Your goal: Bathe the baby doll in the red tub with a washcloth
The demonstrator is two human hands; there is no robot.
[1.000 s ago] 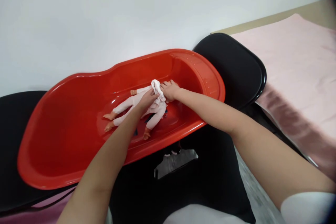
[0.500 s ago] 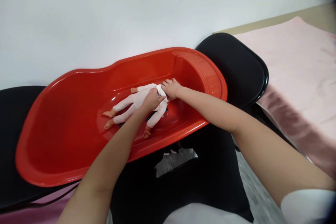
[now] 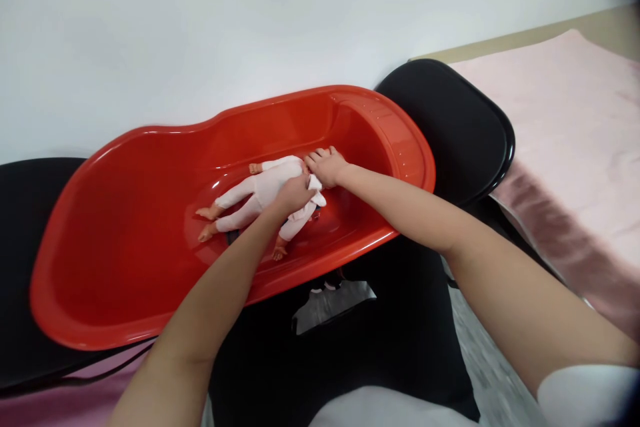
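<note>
A baby doll (image 3: pixel 265 185) in a pale pink outfit lies on its back in a red baby bathtub (image 3: pixel 125 233), feet to the left and arms out. My left hand (image 3: pixel 297 192) is at the doll's neck and upper chest, its fingers closed on a small white cloth (image 3: pixel 317 195). Over the doll's head lies my right hand (image 3: pixel 326 167), palm down with fingers spread and stretched out. That hand hides most of the head. Part of a dark item (image 3: pixel 233 237) shows beneath the doll, partly covered by my left forearm.
Black stool or chair seats stand at the tub's right (image 3: pixel 450 127) and left (image 3: pixel 25 227). A black surface (image 3: pixel 350 347) lies in front of me. Further right, a pink cloth (image 3: pixel 560 107) covers a table or bed. The white wall (image 3: pixel 200 27) rises behind the tub.
My left hand has shifted slightly right and nearer to me, carrying the white cloth across the doll's neck towards its near shoulder. My right hand stays over the head.
</note>
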